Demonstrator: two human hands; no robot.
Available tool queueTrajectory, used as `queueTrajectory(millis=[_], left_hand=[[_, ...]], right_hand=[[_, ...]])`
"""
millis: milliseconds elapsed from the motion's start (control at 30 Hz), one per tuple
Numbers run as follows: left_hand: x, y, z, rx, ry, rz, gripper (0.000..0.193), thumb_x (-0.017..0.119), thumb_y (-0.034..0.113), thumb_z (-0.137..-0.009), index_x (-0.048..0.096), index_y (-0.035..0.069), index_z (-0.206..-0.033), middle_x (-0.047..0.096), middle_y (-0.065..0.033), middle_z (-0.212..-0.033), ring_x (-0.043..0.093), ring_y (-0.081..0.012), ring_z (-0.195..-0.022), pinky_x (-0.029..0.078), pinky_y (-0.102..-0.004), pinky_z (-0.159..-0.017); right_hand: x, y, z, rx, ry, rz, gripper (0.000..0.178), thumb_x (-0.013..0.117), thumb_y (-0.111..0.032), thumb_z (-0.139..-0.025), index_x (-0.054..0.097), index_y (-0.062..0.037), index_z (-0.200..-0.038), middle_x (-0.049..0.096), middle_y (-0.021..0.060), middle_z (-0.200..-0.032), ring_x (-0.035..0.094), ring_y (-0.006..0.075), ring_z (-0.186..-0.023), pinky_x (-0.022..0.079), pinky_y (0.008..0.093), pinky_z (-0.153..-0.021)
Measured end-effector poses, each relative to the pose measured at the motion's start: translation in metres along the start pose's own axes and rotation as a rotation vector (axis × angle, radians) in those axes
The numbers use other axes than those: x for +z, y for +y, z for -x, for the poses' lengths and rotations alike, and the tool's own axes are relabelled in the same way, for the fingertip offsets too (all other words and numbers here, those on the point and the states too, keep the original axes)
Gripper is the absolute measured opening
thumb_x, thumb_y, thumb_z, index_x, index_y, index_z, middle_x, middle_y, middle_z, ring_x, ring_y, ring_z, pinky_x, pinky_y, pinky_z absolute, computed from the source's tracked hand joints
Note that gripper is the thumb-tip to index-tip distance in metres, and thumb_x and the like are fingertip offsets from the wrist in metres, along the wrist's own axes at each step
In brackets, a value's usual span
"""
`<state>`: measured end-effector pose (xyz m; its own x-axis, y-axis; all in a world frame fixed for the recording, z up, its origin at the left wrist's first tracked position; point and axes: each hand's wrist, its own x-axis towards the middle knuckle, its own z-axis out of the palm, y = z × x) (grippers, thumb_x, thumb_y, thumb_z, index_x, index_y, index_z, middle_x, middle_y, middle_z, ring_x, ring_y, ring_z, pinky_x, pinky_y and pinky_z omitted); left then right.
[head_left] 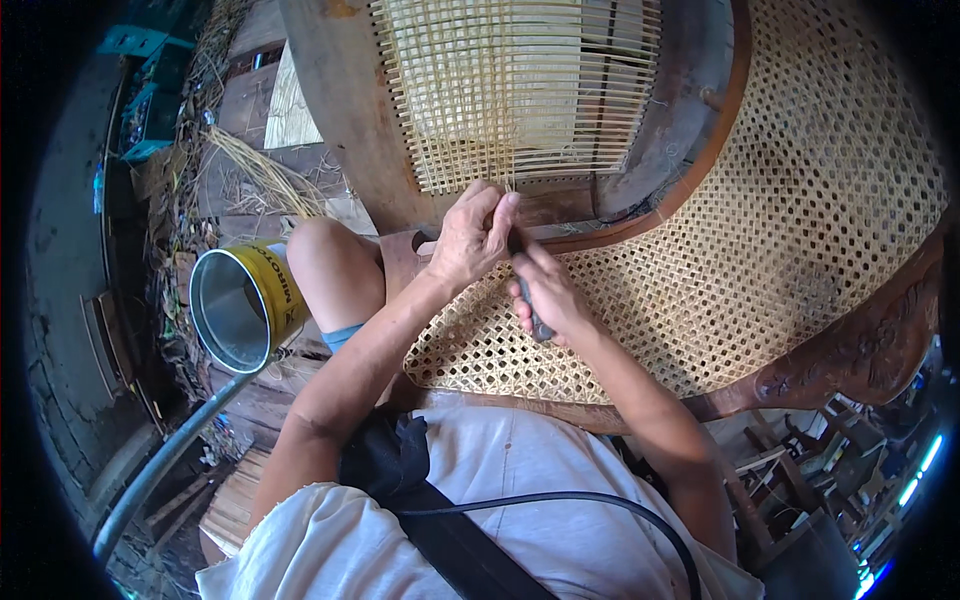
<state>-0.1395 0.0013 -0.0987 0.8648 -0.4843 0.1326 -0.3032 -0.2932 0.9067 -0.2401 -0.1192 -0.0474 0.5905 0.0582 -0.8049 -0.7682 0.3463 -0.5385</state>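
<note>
My left hand (472, 238) is closed at the lower edge of a half-woven cane panel (480, 90), its thumb and fingers pinching pale cane strands (511, 186) that come down from the weave. Just below and to the right, my right hand (552, 298) wraps around a dark-handled tool (541, 326). The handle slants up toward my left hand; what its working end looks like there is too dark and blurred to tell. The panel is strung in a wooden frame (350, 110) with small holes along its edge. Lengthwise and crosswise strands cross on its left side; mostly crosswise ones show on the right.
A finished cane panel (640, 290) in a carved wooden frame (850, 355) lies across my lap and curves up to the right. To the left are a yellow metal bucket (280, 285), a grey pipe (180, 440) and a bundle of loose cane (262, 172). A black cable (600, 497) crosses my shirt.
</note>
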Motion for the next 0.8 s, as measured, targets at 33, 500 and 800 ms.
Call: queueTrajectory(millis=[33,500,800], left_hand=[[0.0,0.001,-0.001,-0.011,-0.014,-0.006,0.028,0.058,0.017,-0.101,0.058,-0.002,-0.08,0.051,-0.0111,-0.074,0.049,-0.0235,-0.066,0.043,-0.0355,-0.061],[-0.001,0.022,-0.008,-0.074,-0.054,-0.002,0.031,0.057,0.023,-0.1,0.057,-0.001,-0.081,0.052,-0.018,-0.079,0.055,-0.0386,-0.074,0.046,-0.0468,-0.07],[0.009,0.026,-0.016,-0.13,0.017,-0.026,0.03,0.057,0.021,-0.1,0.057,-0.002,-0.08,0.054,-0.0187,-0.081,0.056,-0.0384,-0.074,0.047,-0.0471,-0.071]], right_hand=[[0.005,0.001,-0.003,0.017,-0.018,0.077,0.04,0.038,-0.02,-0.106,0.037,-0.012,-0.145,0.053,0.0034,-0.077,0.049,0.008,-0.049,0.045,0.0234,-0.038],[0.022,-0.002,-0.013,-0.149,0.115,0.357,0.017,0.044,-0.011,-0.1,0.053,0.0015,-0.093,0.052,0.0053,-0.058,0.049,0.0138,-0.043,0.041,0.0304,-0.037],[0.006,-0.002,-0.03,-0.201,0.074,0.68,0.021,0.043,-0.001,-0.091,0.057,0.0032,-0.075,0.059,0.0111,-0.059,0.057,0.0169,-0.046,0.045,0.0325,-0.04]])
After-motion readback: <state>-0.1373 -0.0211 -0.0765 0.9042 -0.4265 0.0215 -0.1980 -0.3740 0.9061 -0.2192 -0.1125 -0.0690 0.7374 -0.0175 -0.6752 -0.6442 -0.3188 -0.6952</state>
